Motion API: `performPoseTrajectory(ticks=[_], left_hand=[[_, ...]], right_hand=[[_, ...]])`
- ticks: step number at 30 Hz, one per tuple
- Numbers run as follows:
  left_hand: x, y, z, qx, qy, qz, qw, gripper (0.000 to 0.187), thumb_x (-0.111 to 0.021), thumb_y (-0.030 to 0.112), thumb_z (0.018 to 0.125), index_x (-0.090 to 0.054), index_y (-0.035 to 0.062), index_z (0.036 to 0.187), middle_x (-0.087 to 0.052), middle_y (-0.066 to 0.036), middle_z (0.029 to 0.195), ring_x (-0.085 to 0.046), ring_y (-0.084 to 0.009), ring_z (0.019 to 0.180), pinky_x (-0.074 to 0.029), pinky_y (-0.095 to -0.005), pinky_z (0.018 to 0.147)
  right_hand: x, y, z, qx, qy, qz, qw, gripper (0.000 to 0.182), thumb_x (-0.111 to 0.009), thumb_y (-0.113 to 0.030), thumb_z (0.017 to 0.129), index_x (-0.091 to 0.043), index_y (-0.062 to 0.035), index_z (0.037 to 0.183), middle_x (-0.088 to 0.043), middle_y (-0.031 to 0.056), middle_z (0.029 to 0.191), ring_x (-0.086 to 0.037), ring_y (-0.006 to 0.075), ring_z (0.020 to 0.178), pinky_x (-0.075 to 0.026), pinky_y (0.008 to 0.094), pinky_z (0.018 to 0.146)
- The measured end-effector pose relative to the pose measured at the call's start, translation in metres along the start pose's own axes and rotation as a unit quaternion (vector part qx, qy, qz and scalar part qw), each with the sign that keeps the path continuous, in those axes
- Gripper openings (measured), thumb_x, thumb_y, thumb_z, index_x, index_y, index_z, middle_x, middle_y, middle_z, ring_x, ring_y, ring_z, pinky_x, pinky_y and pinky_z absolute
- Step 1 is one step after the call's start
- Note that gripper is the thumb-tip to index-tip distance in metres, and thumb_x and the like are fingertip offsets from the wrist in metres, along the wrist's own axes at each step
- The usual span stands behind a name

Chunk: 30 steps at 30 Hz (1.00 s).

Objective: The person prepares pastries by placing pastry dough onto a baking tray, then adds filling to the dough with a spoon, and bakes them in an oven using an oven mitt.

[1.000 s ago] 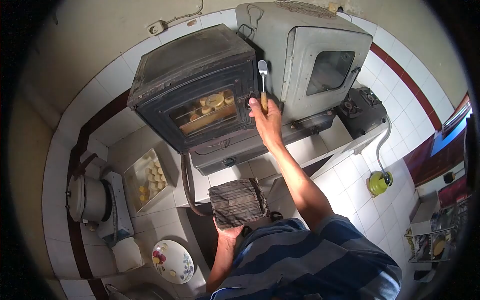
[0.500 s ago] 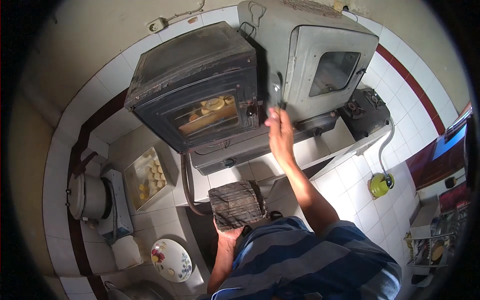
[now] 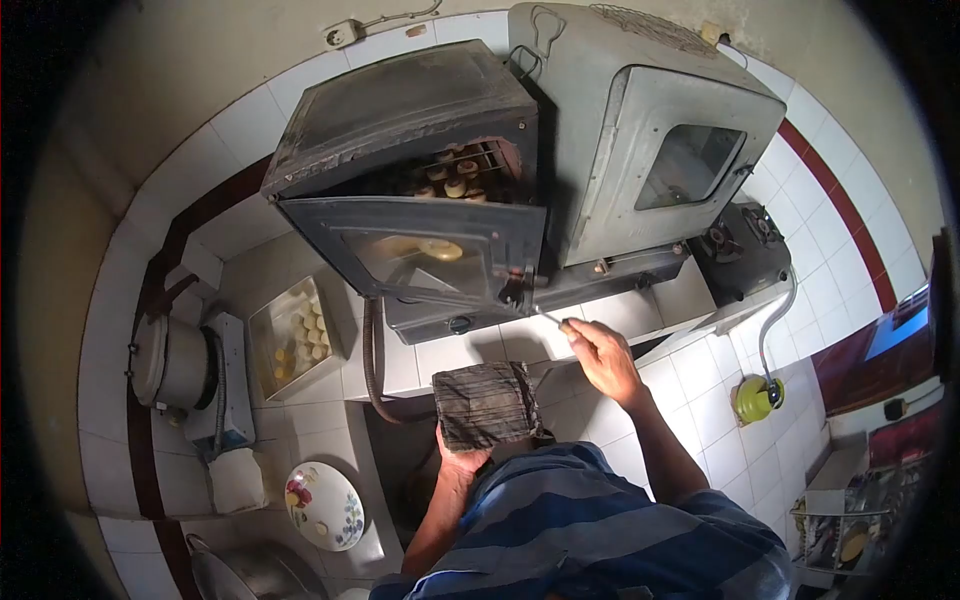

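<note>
The dark oven has its glass door tilted partly open at the top. Several small pale baked pieces show on the rack inside. My right hand is closed around the handle of a slim metal utensil, its tip at the latch on the door's right side; the utensil's full shape is hidden. Low in front of my body, my left hand grips a dark, ribbed, square cloth pad from below. The fingers under the pad are mostly out of sight.
A grey oven stands to the right, beside a black gas stove. At left are a metal tray of pale dough pieces, a pot and a flowered plate. A green gas cylinder sits on the floor.
The oven door has swung from shut to partly open. My right hand with the utensil has come down and to the right, toward me. My left hand still holds the cloth pad.
</note>
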State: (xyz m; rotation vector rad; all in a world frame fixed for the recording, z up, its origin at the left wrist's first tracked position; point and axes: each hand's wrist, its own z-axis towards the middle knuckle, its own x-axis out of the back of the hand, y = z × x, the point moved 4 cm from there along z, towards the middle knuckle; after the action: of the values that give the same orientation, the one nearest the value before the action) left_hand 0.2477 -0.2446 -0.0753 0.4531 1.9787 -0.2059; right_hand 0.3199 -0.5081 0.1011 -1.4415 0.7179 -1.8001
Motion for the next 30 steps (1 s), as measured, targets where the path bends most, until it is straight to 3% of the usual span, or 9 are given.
performPoseTrajectory(ticks=[3, 7, 9, 10, 11, 14, 20, 23, 30], left_hand=[[-0.002, -0.005, 0.001, 0.003, 0.010, 0.000, 1.000, 0.059, -0.043, 0.049, 0.101, -0.056, 0.0076, 0.141, -0.055, -0.016, 0.145, -0.052, -0.0378, 0.133, -0.036, -0.0571, 0.115], [-0.004, -0.008, 0.001, -0.005, -0.015, 0.018, 1.000, 0.062, -0.043, 0.053, 0.101, -0.054, 0.0088, 0.143, -0.054, -0.016, 0.147, -0.050, -0.0373, 0.134, -0.035, -0.0584, 0.116], [-0.012, -0.008, -0.004, -0.023, -0.006, 0.030, 0.999, 0.063, -0.043, 0.054, 0.100, -0.054, 0.0091, 0.143, -0.053, -0.016, 0.147, -0.050, -0.0373, 0.135, -0.036, -0.0585, 0.115], [-0.020, -0.007, -0.007, -0.038, 0.001, 0.043, 0.998, 0.064, -0.043, 0.055, 0.100, -0.054, 0.0094, 0.144, -0.053, -0.015, 0.147, -0.050, -0.0372, 0.135, -0.036, -0.0586, 0.115], [-0.025, -0.005, -0.011, -0.042, 0.002, 0.042, 0.998, 0.064, -0.043, 0.055, 0.100, -0.054, 0.0094, 0.144, -0.053, -0.015, 0.147, -0.050, -0.0372, 0.135, -0.036, -0.0586, 0.115], [-0.031, 0.001, -0.014, -0.036, -0.016, -0.012, 0.999, 0.063, -0.041, 0.053, 0.101, -0.053, 0.0090, 0.144, -0.053, -0.015, 0.148, -0.050, -0.0363, 0.136, -0.035, -0.0572, 0.117], [-0.039, 0.013, -0.013, -0.054, -0.072, -0.018, 0.996, 0.062, -0.044, 0.050, 0.100, -0.054, 0.0067, 0.144, -0.055, -0.015, 0.147, -0.052, -0.0361, 0.135, -0.037, -0.0546, 0.117], [-0.063, 0.022, -0.014, -0.061, -0.083, -0.013, 0.995, 0.065, -0.047, 0.052, 0.099, -0.050, 0.0071, 0.146, -0.053, -0.016, 0.148, -0.050, -0.0365, 0.137, -0.036, -0.0555, 0.117], [-0.144, 0.058, -0.009, -0.111, -0.075, 0.011, 0.991, 0.063, -0.030, 0.050, 0.103, -0.050, 0.0098, 0.147, -0.054, -0.014, 0.147, -0.050, -0.0348, 0.137, -0.034, -0.0552, 0.119]], right_hand=[[-0.002, -0.009, -0.016, 0.009, -0.072, 0.013, 0.997, 0.034, -0.060, -0.026, 0.102, -0.069, -0.0010, 0.123, -0.070, 0.0168, 0.093, -0.067, 0.0253, 0.075, -0.053, 0.0351, 0.071], [-0.007, -0.029, -0.024, 0.070, -0.126, 0.053, 0.988, 0.034, -0.060, -0.026, 0.102, -0.067, -0.0036, 0.127, -0.072, 0.0169, 0.099, -0.072, 0.0286, 0.085, -0.056, 0.0367, 0.077], [-0.009, -0.041, -0.020, 0.055, -0.190, 0.023, 0.980, 0.030, -0.064, -0.017, 0.099, -0.065, -0.0028, 0.126, -0.073, 0.0134, 0.105, -0.069, 0.0194, 0.080, -0.054, 0.0305, 0.072], [-0.015, -0.041, -0.013, 0.110, -0.135, 0.018, 0.985, 0.031, -0.058, -0.025, 0.103, -0.059, -0.0084, 0.128, -0.072, 0.0163, 0.104, -0.072, 0.0326, 0.088, -0.057, 0.0398, 0.078], [-0.015, -0.042, -0.007, 0.113, -0.106, 0.015, 0.988, 0.026, -0.058, -0.026, 0.103, -0.061, -0.0077, 0.121, -0.072, 0.0161, 0.103, -0.072, 0.0333, 0.088, -0.057, 0.0415, 0.077], [-0.010, -0.062, 0.020, 0.110, -0.069, -0.008, 0.992, 0.022, -0.058, -0.022, 0.102, -0.061, -0.0074, 0.118, -0.071, 0.0166, 0.103, -0.071, 0.0340, 0.088, -0.057, 0.0418, 0.079], [-0.006, -0.098, 0.079, 0.240, 0.092, -0.128, 0.958, 0.026, -0.064, -0.006, 0.092, -0.066, -0.0099, 0.118, -0.059, 0.0106, 0.099, -0.063, 0.0353, 0.086, -0.052, 0.0457, 0.075], [-0.009, -0.114, 0.103, 0.291, 0.105, -0.181, 0.934, 0.030, -0.065, -0.005, 0.090, -0.066, -0.0107, 0.119, -0.058, 0.0105, 0.097, -0.063, 0.0338, 0.084, -0.052, 0.0449, 0.075], [-0.022, -0.140, 0.139, 0.350, 0.089, -0.281, 0.889, 0.019, -0.064, -0.008, 0.089, -0.073, -0.0066, 0.106, -0.059, 0.0115, 0.093, -0.065, 0.0317, 0.082, -0.055, 0.0446, 0.074]])
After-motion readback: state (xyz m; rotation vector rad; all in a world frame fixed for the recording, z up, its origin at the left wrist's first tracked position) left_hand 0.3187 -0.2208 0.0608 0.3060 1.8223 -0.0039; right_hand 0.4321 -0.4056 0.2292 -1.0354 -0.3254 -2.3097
